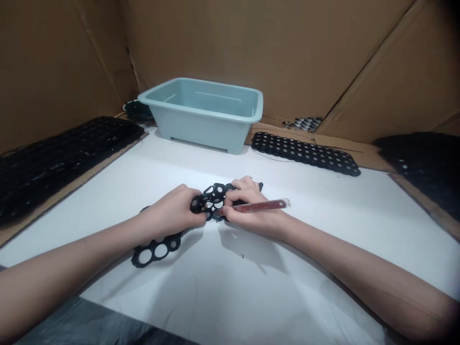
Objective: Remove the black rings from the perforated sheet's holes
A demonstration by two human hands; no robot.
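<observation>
Just above the white work surface, both hands hold a black strip with rows of round holes. My left hand is closed around its middle, thumb at the near edge, and part of the strip sticks out below the wrist. In my right hand is a slim tool with a flat red handle, pinched between thumb and fingers. Its working end points left at the strip's holes and is hidden by the fingers. Some right fingers also rest on the strip's far end.
Beyond the hands stands a pale blue plastic tub. Right of it lies a black perforated sheet. Stacked black pieces line the left side, and a black heap sits at the right. Cardboard walls enclose the white surface.
</observation>
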